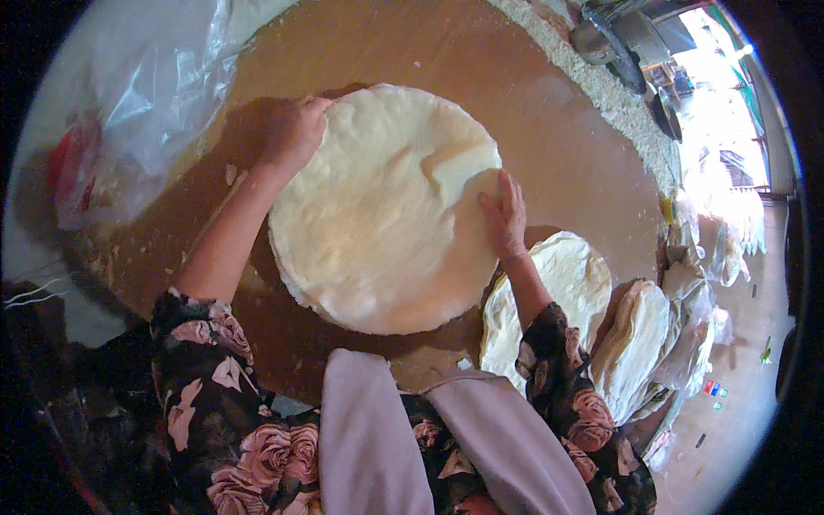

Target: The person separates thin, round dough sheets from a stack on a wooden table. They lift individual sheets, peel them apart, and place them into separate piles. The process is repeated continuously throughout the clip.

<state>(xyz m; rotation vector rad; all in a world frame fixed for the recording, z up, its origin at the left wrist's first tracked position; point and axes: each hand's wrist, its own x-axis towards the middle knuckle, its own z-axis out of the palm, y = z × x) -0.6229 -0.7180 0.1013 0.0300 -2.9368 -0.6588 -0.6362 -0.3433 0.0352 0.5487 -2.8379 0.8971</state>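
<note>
A large round sheet of pale flatbread dough (380, 212), perhaps a stack of sheets, lies in front of me on a brown board. My left hand (299, 132) grips its upper left edge, the fingertips out of sight behind the rim. At its right edge rests my right hand (505, 209), thumb on top and fingers along the rim. A raised fold runs across the dough near that hand. Beneath my right forearm lies another pile of flat dough rounds (566, 277), with a further pile (634, 344) to its right.
The wide brown work board (450, 38) has scattered crumbs and a band of whitish flour (605, 96) along its far right edge. Clear plastic bags (161, 103) lie at the upper left. Metal pots (595, 42) stand at the upper right, above more bags and cloth (685, 290).
</note>
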